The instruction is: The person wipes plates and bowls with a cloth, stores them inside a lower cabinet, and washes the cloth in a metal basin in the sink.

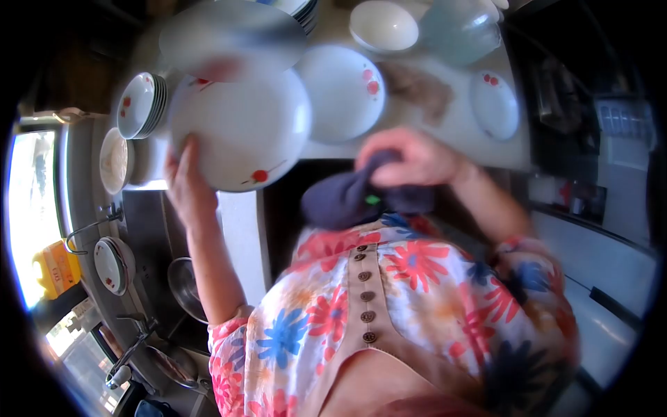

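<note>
My left hand (189,186) grips the lower left rim of a white plate (236,132) with red flower prints, thumb on its face, and holds it tilted over the counter. In my right hand (410,158) is a bunched dark purple cloth (340,198) with a small green mark, hanging in front of my chest, apart from the plate. A blurred grey-white round shape (233,31) overlaps the plate's top edge; I cannot make out what it is. Just right of the held plate, another flowered plate (340,90) lies on the counter.
On the counter are stacked flowered bowls (136,105), a white bowl (383,28), a pale see-through container (458,35) and a small flowered plate (495,104). To the left are a faucet (104,214), more stacked dishes (110,265) and a yellow container (57,270) by the window.
</note>
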`<state>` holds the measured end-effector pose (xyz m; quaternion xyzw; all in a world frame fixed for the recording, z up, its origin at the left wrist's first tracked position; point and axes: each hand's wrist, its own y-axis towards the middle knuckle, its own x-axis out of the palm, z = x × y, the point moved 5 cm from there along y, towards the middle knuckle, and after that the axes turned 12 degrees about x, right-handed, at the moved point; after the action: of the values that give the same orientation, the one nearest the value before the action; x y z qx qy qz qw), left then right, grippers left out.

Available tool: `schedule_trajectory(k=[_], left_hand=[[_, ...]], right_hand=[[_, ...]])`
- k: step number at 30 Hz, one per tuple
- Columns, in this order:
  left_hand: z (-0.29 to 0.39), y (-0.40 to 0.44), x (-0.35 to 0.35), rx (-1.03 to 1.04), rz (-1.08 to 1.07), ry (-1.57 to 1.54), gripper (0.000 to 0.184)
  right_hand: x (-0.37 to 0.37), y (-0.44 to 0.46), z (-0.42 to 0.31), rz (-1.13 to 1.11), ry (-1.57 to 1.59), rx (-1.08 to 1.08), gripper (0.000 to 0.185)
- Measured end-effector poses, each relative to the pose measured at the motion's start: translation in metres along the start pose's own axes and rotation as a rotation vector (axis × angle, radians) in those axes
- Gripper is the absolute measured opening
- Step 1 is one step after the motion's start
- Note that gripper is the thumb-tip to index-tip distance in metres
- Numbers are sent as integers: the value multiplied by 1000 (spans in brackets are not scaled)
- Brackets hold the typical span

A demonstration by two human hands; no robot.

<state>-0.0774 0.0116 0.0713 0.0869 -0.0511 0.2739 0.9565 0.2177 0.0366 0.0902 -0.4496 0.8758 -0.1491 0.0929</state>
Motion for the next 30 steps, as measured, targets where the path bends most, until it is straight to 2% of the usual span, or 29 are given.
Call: schedule_trajectory(k=[3, 5, 6, 7, 9, 11, 12, 15, 18, 21, 24, 27, 30], left_hand=[[-27, -1, 58, -76, -131, -88, 23], [-37, -3, 88, -113, -171, -27, 24], [-45, -2, 96, -136, -201, -14, 26], [-48, -1, 103, -143, -207, -6, 26], [-56, 2, 114, -163, -225, 13, 27], [-65, 6, 116, -160, -227, 34, 28], [-66, 6, 118, -166, -221, 50, 28], [-77, 11, 115, -197, -213, 75, 30], [-80, 12, 113, -220, -215, 87, 32], [-84, 21, 107, -128, -219, 258, 31], [-70, 25, 110, -26, -354, 620, 36], [-56, 26, 118, 166, -442, 1135, 40], [-56, 23, 119, 233, -331, 1240, 39]], right_hand=[[-61, -55, 25, 361, 98, 99, 18], [-92, -75, 52, 531, 302, 133, 18], [-105, -81, 63, 598, 309, 132, 21], [-113, -82, 72, 632, 308, 98, 26], [-133, -85, 97, 726, 73, 132, 30], [-152, -113, 130, 956, 26, 164, 28], [-155, -137, 142, 1006, 143, 316, 29], [-164, -199, 182, 1204, 140, 633, 33], [-178, -219, 207, 1271, 351, 708, 36], [-189, -212, 207, 1240, 452, 689, 31], [-196, -206, 218, 1249, 526, 554, 24], [-201, -205, 229, 1244, 574, 455, 19], [-205, -209, 236, 1225, 610, 351, 18]])
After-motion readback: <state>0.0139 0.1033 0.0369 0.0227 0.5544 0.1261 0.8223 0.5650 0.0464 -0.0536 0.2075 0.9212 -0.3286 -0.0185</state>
